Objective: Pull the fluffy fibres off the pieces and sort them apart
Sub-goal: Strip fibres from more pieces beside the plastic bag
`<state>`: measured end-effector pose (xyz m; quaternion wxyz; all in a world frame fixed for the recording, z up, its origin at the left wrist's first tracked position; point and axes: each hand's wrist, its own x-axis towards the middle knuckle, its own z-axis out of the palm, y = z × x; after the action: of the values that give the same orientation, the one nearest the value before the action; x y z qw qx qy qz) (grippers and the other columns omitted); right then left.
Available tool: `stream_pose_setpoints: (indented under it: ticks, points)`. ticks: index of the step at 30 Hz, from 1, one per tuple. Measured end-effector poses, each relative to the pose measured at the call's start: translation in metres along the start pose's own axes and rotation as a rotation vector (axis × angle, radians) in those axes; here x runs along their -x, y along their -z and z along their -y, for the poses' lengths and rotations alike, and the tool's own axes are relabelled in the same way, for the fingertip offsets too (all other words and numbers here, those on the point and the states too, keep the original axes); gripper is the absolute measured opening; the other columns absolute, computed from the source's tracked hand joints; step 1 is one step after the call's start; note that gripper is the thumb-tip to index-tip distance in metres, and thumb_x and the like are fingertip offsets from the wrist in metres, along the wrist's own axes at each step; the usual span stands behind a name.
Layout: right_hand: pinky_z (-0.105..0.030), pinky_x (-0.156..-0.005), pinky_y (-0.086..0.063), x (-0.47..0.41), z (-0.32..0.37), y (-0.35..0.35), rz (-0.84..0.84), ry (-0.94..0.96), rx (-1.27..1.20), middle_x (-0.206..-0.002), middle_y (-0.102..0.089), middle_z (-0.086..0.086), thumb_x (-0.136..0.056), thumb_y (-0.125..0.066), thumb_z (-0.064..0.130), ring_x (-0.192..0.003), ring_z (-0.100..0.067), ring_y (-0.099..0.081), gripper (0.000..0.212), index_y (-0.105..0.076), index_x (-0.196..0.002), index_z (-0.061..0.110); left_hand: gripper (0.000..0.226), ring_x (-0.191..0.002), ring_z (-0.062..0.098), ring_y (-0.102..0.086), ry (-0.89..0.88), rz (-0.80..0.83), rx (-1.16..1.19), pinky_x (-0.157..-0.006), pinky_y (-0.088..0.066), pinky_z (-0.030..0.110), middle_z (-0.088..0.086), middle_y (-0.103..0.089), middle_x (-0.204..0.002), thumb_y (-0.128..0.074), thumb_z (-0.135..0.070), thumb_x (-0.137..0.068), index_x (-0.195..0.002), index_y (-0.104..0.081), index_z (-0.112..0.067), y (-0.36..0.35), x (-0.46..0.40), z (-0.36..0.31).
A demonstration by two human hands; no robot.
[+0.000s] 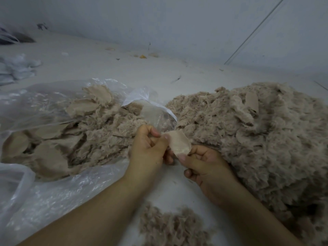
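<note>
A small beige fabric piece (179, 142) is held between both hands at the centre. My left hand (148, 148) pinches its upper left edge with thumb and forefinger. My right hand (205, 164) pinches its lower edge, fingers curled. A large heap of fluffy beige pieces (257, 135) rises to the right. More pieces, several with the smooth backing up, lie in an open clear plastic bag (35, 107) on the left. A small clump of loose fibres (170, 226) lies near the bottom between my forearms.
The work surface (110, 68) is pale and runs back to a wall. White fabric scraps (16, 68) lie at the far left, small yellow bits (142, 56) near the back edge. A thin dark line crosses the wall at upper right.
</note>
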<state>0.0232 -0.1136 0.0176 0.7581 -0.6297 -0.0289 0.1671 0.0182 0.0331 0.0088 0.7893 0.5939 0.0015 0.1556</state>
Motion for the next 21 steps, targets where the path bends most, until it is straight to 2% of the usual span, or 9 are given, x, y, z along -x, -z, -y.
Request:
stream_pose_setpoints:
  ticks: [4,6,9,11,13,15,17,19,21]
  points:
    - [-0.018,-0.049,-0.042,0.002,0.002,0.0,0.025,-0.013,-0.053,-0.068,-0.065,-0.004,-0.062,-0.073,0.021,-0.057,-0.009,-0.051,0.021,-0.074,-0.082,0.013,0.022,-0.055,0.027,-0.052,-0.077,0.092,-0.096,-0.052,-0.045,0.034,0.014,-0.058,-0.059,-0.066,0.0,-0.086,-0.084,-0.053,-0.018,-0.002,0.003,0.001]
    - [-0.019,-0.048,-0.041,0.003,0.005,0.0,0.057,-0.018,-0.105,-0.051,-0.055,0.005,-0.073,-0.068,0.022,-0.043,-0.002,-0.044,0.009,-0.07,-0.077,0.014,0.023,-0.054,0.017,-0.055,-0.131,0.097,-0.199,-0.051,-0.049,0.027,0.005,-0.059,-0.058,-0.067,0.007,-0.084,-0.077,-0.06,-0.014,-0.003,0.004,0.001]
    - [-0.02,-0.049,-0.04,0.003,0.005,-0.001,0.009,-0.041,-0.159,-0.044,-0.049,0.009,-0.097,-0.051,0.016,-0.037,-0.001,-0.043,0.024,-0.066,-0.08,0.011,0.027,-0.06,0.007,-0.059,-0.205,0.081,-0.38,-0.06,-0.051,0.023,-0.002,-0.064,-0.065,-0.069,0.006,-0.083,-0.074,-0.066,-0.019,-0.006,0.005,-0.003]
    - [-0.021,-0.048,-0.04,0.001,0.004,-0.002,-0.043,-0.045,-0.171,-0.044,-0.038,0.005,-0.1,-0.048,0.018,-0.036,-0.002,-0.035,0.037,-0.07,-0.071,0.012,0.024,-0.066,0.004,-0.058,-0.351,0.006,-0.566,-0.065,-0.047,0.017,-0.007,-0.063,-0.069,-0.067,0.0,-0.085,-0.077,-0.066,-0.023,-0.001,0.001,-0.01]
    - [-0.021,-0.047,-0.042,0.0,0.003,-0.002,-0.08,-0.04,-0.169,-0.048,-0.028,0.002,-0.099,-0.049,0.02,-0.038,-0.005,-0.027,0.039,-0.068,-0.067,0.01,0.016,-0.067,0.003,-0.05,-0.571,-0.117,-0.787,-0.065,-0.038,0.01,-0.008,-0.059,-0.072,-0.062,0.0,-0.085,-0.083,-0.067,-0.015,0.009,-0.008,-0.019]
    - [-0.02,-0.047,-0.044,-0.001,0.002,-0.001,-0.092,-0.038,-0.156,-0.051,-0.026,0.001,-0.099,-0.05,0.019,-0.039,-0.006,-0.027,0.037,-0.066,-0.068,0.009,0.011,-0.076,0.016,-0.052,-0.709,-0.171,-1.046,-0.068,-0.038,0.02,0.007,-0.061,-0.079,-0.062,0.008,-0.08,-0.084,-0.067,-0.002,0.022,-0.02,-0.028]
    - [-0.02,-0.047,-0.044,-0.001,0.001,-0.001,-0.097,-0.042,-0.151,-0.05,-0.028,0.002,-0.098,-0.052,0.018,-0.042,-0.007,-0.029,0.036,-0.068,-0.066,0.01,0.012,-0.09,0.037,-0.055,-0.549,-0.094,-1.45,-0.074,-0.043,0.037,0.023,-0.06,-0.096,-0.061,0.006,-0.074,-0.084,-0.066,0.002,0.033,-0.026,-0.032]
    - [-0.021,-0.048,-0.045,-0.001,0.001,-0.001,-0.1,-0.045,-0.141,-0.05,-0.029,0.003,-0.097,-0.053,0.016,-0.046,-0.008,-0.031,0.039,-0.071,-0.063,0.014,0.019,-0.106,0.037,-0.043,-0.231,-0.067,-1.737,-0.084,-0.038,0.043,0.022,-0.05,-0.11,-0.054,-0.001,-0.072,-0.088,-0.064,-0.003,0.032,-0.02,-0.032]
    - [-0.021,-0.048,-0.045,-0.001,0.001,-0.002,-0.096,-0.042,-0.144,-0.05,-0.029,0.003,-0.096,-0.054,0.016,-0.046,-0.008,-0.032,0.039,-0.072,-0.062,0.016,0.018,-0.102,0.036,-0.038,-0.231,-0.086,-1.795,-0.08,-0.035,0.044,0.022,-0.047,-0.107,-0.053,0.001,-0.063,-0.079,-0.061,-0.001,0.026,-0.015,-0.033]
